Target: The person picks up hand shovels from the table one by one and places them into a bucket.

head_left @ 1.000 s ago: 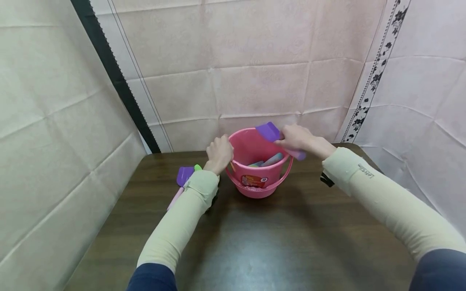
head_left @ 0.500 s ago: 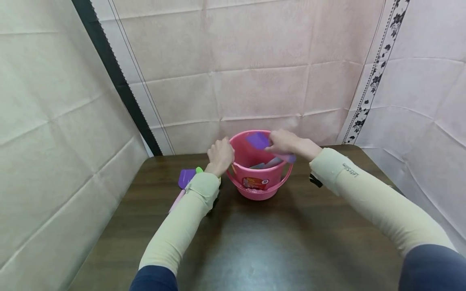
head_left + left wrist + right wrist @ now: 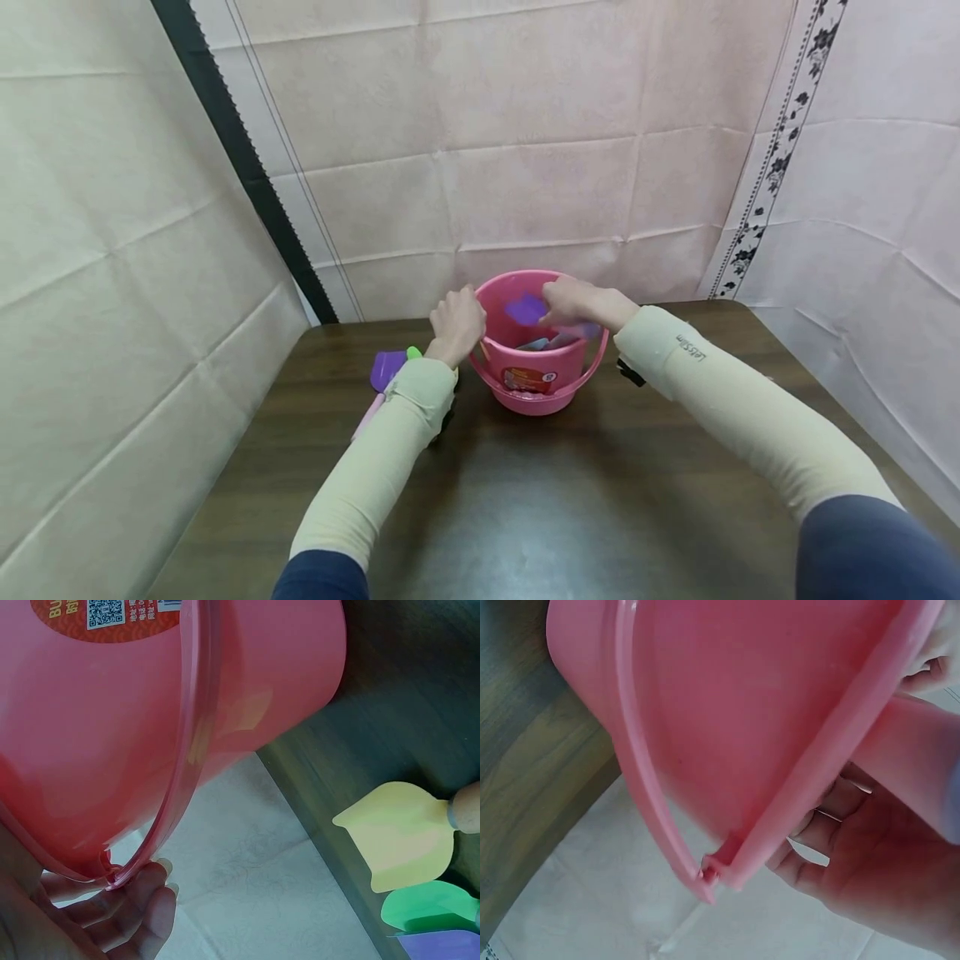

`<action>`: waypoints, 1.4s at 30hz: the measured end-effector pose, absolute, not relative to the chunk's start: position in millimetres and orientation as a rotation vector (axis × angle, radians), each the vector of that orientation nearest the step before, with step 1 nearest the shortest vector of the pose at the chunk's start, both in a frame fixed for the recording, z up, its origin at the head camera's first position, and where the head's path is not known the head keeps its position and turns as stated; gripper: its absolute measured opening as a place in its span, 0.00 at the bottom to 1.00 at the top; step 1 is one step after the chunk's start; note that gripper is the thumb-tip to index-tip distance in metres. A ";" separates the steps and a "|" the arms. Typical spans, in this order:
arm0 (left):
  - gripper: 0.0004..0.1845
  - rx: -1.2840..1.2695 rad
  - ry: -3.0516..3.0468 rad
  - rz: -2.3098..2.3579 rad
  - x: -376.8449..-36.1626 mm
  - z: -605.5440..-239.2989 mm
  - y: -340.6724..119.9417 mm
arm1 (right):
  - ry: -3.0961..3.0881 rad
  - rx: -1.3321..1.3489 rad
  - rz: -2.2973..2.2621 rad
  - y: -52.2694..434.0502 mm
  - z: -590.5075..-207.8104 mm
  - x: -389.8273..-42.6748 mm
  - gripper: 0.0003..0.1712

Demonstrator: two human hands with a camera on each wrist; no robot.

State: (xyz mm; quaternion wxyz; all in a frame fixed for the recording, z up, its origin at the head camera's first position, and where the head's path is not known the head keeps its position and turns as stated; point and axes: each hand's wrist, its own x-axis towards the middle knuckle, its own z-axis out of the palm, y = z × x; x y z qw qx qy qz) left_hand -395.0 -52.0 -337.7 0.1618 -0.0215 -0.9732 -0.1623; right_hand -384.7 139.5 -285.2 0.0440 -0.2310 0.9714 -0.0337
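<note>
Draped with creased pale cloth walls [image 3: 540, 167] on three sides; dark wood-grain worktop [image 3: 525, 500] beneath.

Pinched with the right hand [image 3: 573, 302], fingers curled round the pale handle: a purple spatula [image 3: 525, 310], blade just in front of the knuckles and sunk below the rim of the pink bucket [image 3: 536, 379]. Seen from the right wrist only as a palm and bent fingers close against the bucket's outer wall, next to the pivot of the bail handle [image 3: 649, 787].

Clamped with the left hand [image 3: 456, 323], fingers curled over the near-left rim, at the other pivot. Looked like steadying, to keep the bucket upright on the worktop.

Inside the bucket, under the right hand: other tools [image 3: 540, 342], pale blue and lilac, leaning on the wall.

Outward of the left hand, flat on the worktop: a second purple blade [image 3: 387, 367], a green blade [image 3: 427, 906] and a yellow blade [image 3: 401, 844], side by side, well clear of the bucket.

Judged as the dropping-in step, spatula partly inside and not yet released. Called next for loosening of the pinch once the blade settled among the others, with the left grip kept firm against tipping.
</note>
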 end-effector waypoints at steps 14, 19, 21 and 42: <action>0.07 -0.064 -2.773 -0.478 -393.9 -339.9 -51.1 | 2.852 -0.570 -0.087 121.6 -297.1 -390.9 0.22; 0.06 -0.057 -2.770 -0.475 -394.0 -339.9 -50.8 | 2.850 -0.531 -0.079 118.5 -301.2 -393.5 0.21; 0.06 -0.057 -2.768 -0.475 -393.7 -339.4 -51.0 | 2.846 -0.536 -0.082 117.6 -300.7 -393.8 0.19; 0.07 -0.071 -2.766 -0.458 -391.9 -338.1 -52.2 | 2.730 -0.453 -0.246 112.6 -316.3 -399.5 0.15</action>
